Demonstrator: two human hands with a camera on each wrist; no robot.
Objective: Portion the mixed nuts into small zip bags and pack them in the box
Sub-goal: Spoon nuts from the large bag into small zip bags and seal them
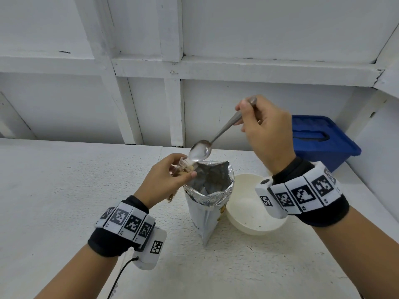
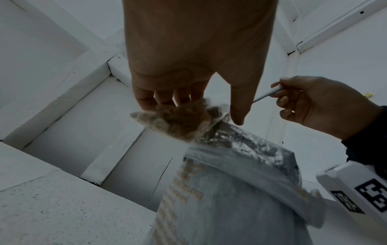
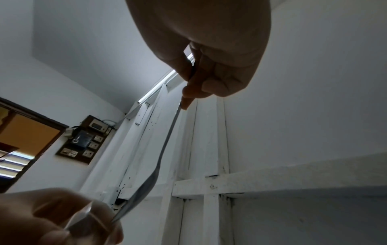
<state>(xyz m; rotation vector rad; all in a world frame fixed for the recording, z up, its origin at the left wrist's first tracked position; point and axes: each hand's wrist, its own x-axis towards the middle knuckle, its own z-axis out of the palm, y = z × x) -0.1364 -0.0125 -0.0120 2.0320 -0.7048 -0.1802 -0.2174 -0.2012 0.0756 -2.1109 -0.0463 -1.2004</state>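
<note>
A foil-lined pouch of nuts (image 1: 208, 197) stands open on the white table. My left hand (image 1: 167, 178) holds a small clear zip bag (image 1: 183, 167) with nuts in it just left of the pouch mouth; the same zip bag (image 2: 178, 119) hangs below my fingers in the left wrist view. My right hand (image 1: 259, 124) grips the handle of a metal spoon (image 1: 216, 137), its empty bowl tilted down at the zip bag's opening. From the right wrist, the spoon (image 3: 165, 157) runs down toward my left hand (image 3: 52, 218).
A cream bowl (image 1: 254, 206) sits right of the pouch, under my right wrist. A blue plastic box (image 1: 319, 139) with its lid on stands at the back right by the wall. White panelled wall (image 1: 194, 39) closes off the table's far edge.
</note>
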